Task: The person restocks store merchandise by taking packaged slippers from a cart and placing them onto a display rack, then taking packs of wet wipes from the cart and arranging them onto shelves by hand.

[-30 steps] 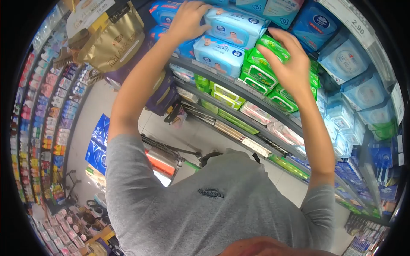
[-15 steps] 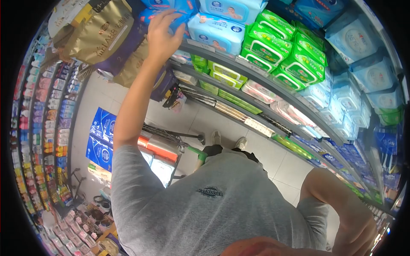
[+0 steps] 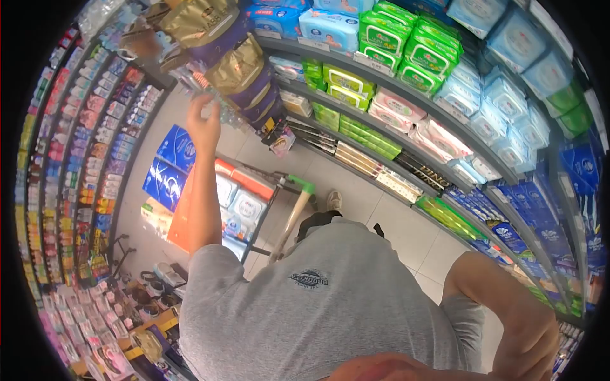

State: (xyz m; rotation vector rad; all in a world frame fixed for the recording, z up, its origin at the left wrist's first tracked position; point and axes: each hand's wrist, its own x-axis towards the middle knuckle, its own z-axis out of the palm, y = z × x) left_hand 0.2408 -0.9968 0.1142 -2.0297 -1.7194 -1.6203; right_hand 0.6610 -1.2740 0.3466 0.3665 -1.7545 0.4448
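My left hand (image 3: 204, 120) hangs in mid-air at the end of my outstretched arm, above the aisle. Its fingers are bent and apart, with nothing visible in them. Just right of it stand gold and purple bags (image 3: 236, 66), stacked at the shelf end. Behind the fingertips is a blurred row of small hanging goods (image 3: 222, 101). Below the hand, blue packs (image 3: 170, 166) show beside my forearm. My right arm (image 3: 502, 298) is bent at the right; its hand is out of sight.
A shelf holds blue wipes packs (image 3: 329, 30), green wipes packs (image 3: 384, 38) and pink packs (image 3: 395, 106). A cart (image 3: 298, 190) with a green-capped handle carries white-and-blue packs (image 3: 246, 206). More shelves (image 3: 82, 146) curve along the left. Tiled floor (image 3: 375, 219) lies ahead of my feet.
My left hand has moved down and left, away from the blue packs on the shelf. The view has shifted, and more of the cart shows.
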